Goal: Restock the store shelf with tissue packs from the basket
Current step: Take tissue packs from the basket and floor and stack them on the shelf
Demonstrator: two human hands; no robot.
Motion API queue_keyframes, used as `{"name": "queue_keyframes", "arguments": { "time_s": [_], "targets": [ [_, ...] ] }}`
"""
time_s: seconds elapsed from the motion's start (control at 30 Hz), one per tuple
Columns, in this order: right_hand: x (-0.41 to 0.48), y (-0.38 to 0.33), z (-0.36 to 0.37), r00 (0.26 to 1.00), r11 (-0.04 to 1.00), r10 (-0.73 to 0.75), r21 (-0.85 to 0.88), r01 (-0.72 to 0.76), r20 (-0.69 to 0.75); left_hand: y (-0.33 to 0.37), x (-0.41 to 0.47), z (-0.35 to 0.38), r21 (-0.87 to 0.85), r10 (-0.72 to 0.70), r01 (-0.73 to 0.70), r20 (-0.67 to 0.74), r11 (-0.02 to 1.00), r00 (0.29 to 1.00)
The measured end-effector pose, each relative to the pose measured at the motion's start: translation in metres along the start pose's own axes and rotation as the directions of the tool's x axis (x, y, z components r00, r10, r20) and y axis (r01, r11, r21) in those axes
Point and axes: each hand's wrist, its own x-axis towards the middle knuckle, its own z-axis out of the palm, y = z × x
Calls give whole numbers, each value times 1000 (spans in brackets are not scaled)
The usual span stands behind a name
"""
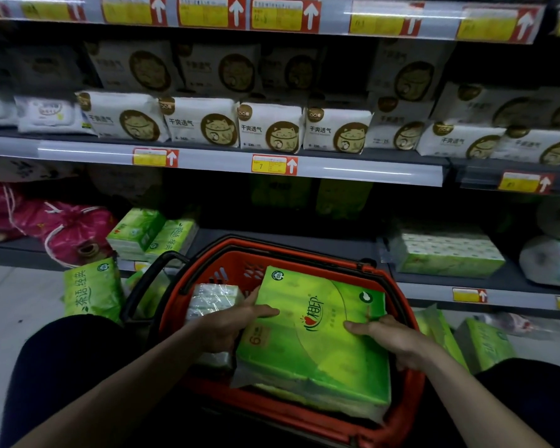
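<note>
Both hands, left (227, 324) and right (398, 344), grip the green tissue pack (320, 363), most fingers hidden underneath.

red basket (413, 318): one
hands: two, left hand (227, 324), right hand (392, 341)
held green pack (317, 331): one
green packs on the floor (93, 291): at least three
green packs at bottom shelf's left (136, 231): two
</note>
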Motion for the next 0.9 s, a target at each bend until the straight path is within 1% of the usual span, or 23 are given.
{"name": "queue_keyframes", "arguments": {
  "time_s": [0.13,0.2,0.27,0.3,0.37,0.47,0.5,0.57,0.6,0.67,0.73,0.77,0.8,0.83,0.87,0.9],
  "targets": [
    [-5,1,2,1000,998,26,-50,-26,-16,-11,-10,8,-14,16,-16,14,1000,1000],
    [10,12,-2,1000,995,-13,-94,13,2,-15,-13,12,-23,55,-55,-14,998,998],
    [31,23,-4,1000,992,-5,-129,2,-23,-15,-17,16,-18,106,-106,-14,994,994],
    [28,21,-4,1000,992,-10,-122,7,-20,-15,-19,15,-17,127,-127,6,992,992],
    [6,8,1,998,996,-3,-91,-2,-62,-14,-26,15,-14,177,-177,54,984,983],
    [-3,0,-2,996,999,15,-43,-18,-82,-6,-42,20,12,277,-278,38,961,960],
    [5,2,-5,998,1000,14,12,-14,-62,0,-48,20,32,317,-318,19,948,948],
    [7,-2,-4,1000,992,7,129,-5,-15,17,-60,18,98,407,-402,-36,911,913],
    [6,-6,-3,1000,984,5,178,0,-25,26,-65,15,130,438,-428,-59,894,897],
    [-12,-23,3,998,980,-22,194,33,-58,44,-70,4,189,465,-441,-113,878,878],
    [-22,-34,6,997,982,-51,180,60,-50,58,-74,-9,243,469,-425,-168,872,867],
    [-29,-39,7,998,985,-56,160,62,-40,64,-77,-15,286,484,-424,-185,859,855],
    [-35,-44,8,997,990,-69,121,73,-36,71,-80,-19,379,514,-417,-203,826,833],
    [-39,-47,7,996,994,-84,61,86,-36,79,-84,-21,511,553,-388,-220,767,803],
    [-44,-51,7,992,993,-114,-23,113,-51,85,-88,-21,643,594,-340,-225,686,772],
    [-47,-55,6,980,978,-180,-123,169,-88,91,-92,-20,736,630,-300,-215,606,746]
  ]
}}
